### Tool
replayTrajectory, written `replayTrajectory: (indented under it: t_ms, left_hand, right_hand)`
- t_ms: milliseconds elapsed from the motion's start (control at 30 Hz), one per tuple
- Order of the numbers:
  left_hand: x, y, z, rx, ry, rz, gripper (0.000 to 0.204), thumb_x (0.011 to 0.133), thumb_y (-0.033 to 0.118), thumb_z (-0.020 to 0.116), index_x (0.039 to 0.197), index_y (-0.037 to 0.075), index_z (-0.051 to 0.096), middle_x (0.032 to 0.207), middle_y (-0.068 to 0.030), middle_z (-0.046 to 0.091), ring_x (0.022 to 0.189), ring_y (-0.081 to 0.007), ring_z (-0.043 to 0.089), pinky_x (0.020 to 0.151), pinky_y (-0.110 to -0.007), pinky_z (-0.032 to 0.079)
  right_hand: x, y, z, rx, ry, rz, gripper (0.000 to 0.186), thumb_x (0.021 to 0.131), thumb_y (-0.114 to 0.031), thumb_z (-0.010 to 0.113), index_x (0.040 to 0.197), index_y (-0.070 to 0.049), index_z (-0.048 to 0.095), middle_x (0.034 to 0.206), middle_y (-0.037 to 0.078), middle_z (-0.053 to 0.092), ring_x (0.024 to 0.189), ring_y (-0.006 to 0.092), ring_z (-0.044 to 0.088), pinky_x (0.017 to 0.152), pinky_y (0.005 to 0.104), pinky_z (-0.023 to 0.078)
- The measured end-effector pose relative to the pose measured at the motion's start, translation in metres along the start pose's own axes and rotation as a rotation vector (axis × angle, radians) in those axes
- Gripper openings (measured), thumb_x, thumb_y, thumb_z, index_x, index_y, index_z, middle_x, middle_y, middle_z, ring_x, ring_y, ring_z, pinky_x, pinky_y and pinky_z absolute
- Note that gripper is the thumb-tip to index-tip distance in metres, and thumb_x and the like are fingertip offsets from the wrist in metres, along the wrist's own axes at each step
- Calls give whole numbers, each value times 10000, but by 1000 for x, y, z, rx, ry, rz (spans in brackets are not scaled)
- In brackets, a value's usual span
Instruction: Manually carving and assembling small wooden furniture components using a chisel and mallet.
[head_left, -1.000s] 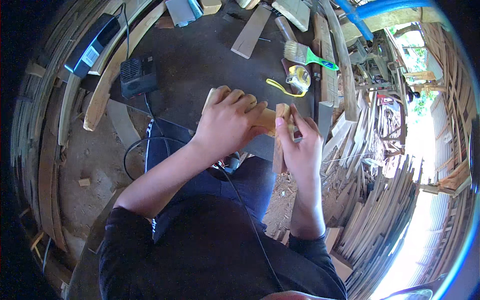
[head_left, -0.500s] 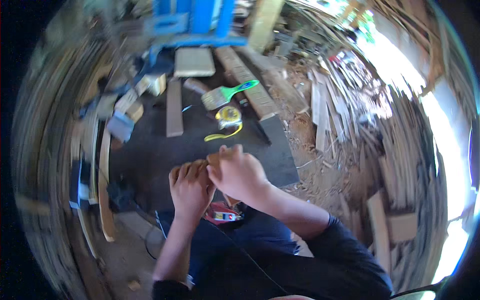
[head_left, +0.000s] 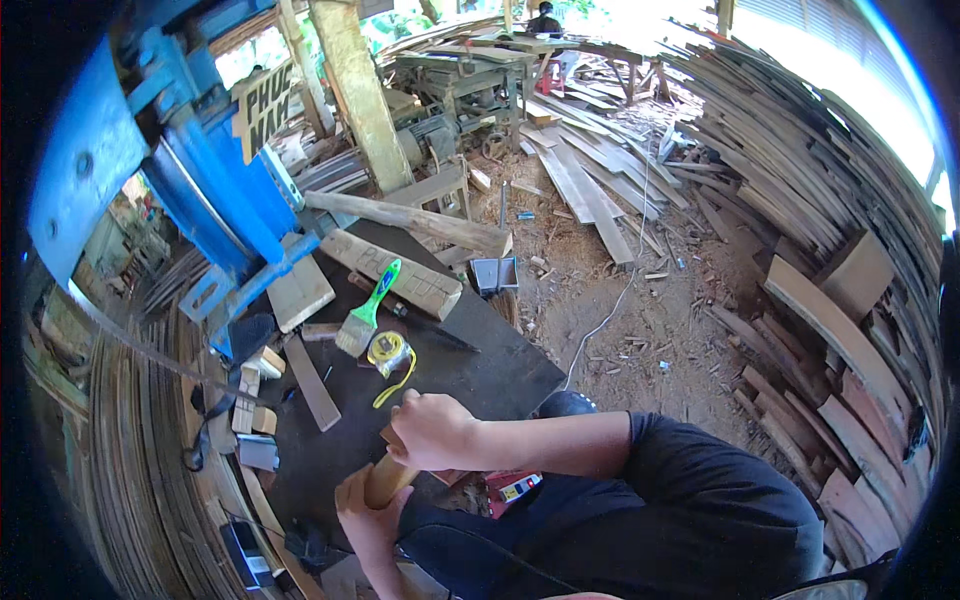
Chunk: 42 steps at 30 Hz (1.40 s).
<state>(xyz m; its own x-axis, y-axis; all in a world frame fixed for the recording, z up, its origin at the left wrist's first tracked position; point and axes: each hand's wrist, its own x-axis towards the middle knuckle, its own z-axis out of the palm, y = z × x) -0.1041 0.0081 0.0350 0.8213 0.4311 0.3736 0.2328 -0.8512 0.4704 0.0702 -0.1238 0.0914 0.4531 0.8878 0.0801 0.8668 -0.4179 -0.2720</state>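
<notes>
My left hand is closed round a light wooden piece low in the view. My right hand grips a darker wooden piece just above it, fingers curled; where the two pieces meet is mostly hidden. Beyond my hands, on the dark table top, lie a paintbrush with a green handle and a yellow tape measure with its strap. A red tool shows beside my legs, partly covered by my right forearm.
A blue machine stands at the upper left. Boards and small blocks lie along the table. A white cable crosses the chip-strewn floor. Plank stacks fill the right. A person is in the far background.
My view has swung up, bringing the blue machine and background into sight. My hands sit lower in the picture, and my right hand has moved from beside my left to above it.
</notes>
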Motion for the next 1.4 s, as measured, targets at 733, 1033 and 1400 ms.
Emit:
replayTrajectory:
  t_ms: [733,1033,1400]
  left_hand:
    - [-13,26,13,-399,84,-160,587,679,166,886,1196,9,657,1143,-159,651,1015,-324,678,898,-383,555]
    - [-10,18,16,-487,96,-145,572,666,192,895,1160,12,672,1058,-139,640,926,-303,669,842,-365,556]
    - [-14,21,27,-434,124,-131,437,621,61,871,1006,-2,674,986,-135,656,877,-301,672,771,-373,547]
  right_hand:
    - [4,11,-7,604,10,-108,375,894,-275,755,1184,-40,725,954,165,739,685,135,656,606,268,505]
    - [-4,5,5,273,202,-200,393,891,-388,718,1156,-97,737,998,162,720,870,321,718,744,384,580]
    - [-29,-18,20,12,224,-169,428,932,-409,622,1256,-130,633,1082,143,633,750,287,713,606,365,589]
